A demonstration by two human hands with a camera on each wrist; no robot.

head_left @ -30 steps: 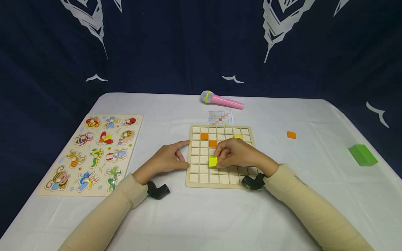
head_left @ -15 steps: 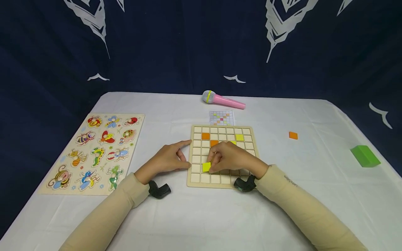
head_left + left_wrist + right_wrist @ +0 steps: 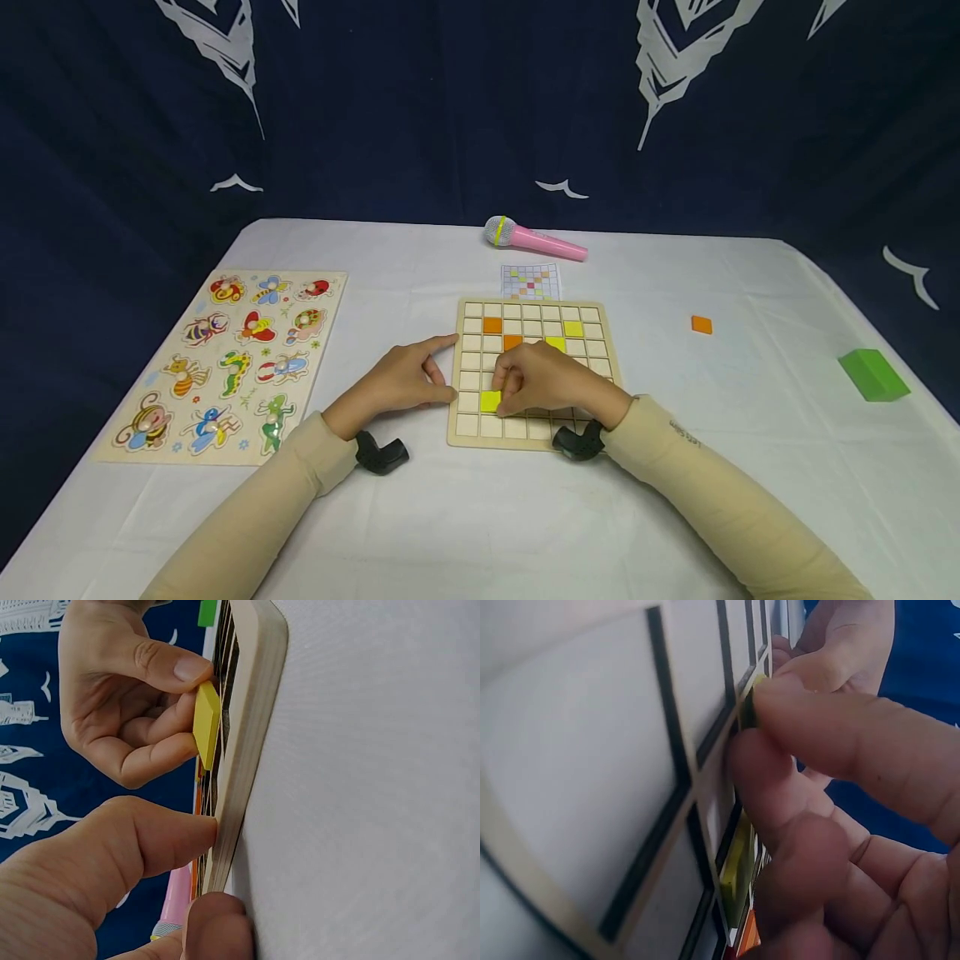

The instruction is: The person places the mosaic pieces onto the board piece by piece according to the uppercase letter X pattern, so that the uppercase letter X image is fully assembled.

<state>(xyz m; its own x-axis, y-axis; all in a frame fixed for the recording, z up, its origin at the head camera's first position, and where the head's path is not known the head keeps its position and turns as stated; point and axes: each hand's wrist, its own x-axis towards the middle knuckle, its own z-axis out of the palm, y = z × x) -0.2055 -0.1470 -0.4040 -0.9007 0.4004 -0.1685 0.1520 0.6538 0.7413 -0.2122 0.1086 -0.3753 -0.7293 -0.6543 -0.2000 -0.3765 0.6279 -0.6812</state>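
A wooden grid board [image 3: 467,426] lies in front of me. My left hand [image 3: 397,382] touches its left edge, with the thumb and a finger spread apart along the side. Over the lower left squares, my right hand [image 3: 546,377] pinches a yellow square tile [image 3: 490,402] between thumb and fingertips. In the left wrist view this tile [image 3: 207,725] is right at the board surface; whether it is fully seated in a square, I cannot tell. Two orange tiles [image 3: 492,326] and two yellow tiles [image 3: 573,329] sit in upper squares. My right hand hides several middle squares.
Behind the board lie a printed grid card [image 3: 530,281] and a pink toy microphone [image 3: 540,242]. To the right are a loose orange tile [image 3: 701,325] and a green block [image 3: 873,375]. An insect puzzle board [image 3: 212,390] lies to the left.
My right hand has moved left and nearer to me, bringing the yellow tile down to a lower left square. The yellow tiles at the upper right are now uncovered. The left hand keeps its place.
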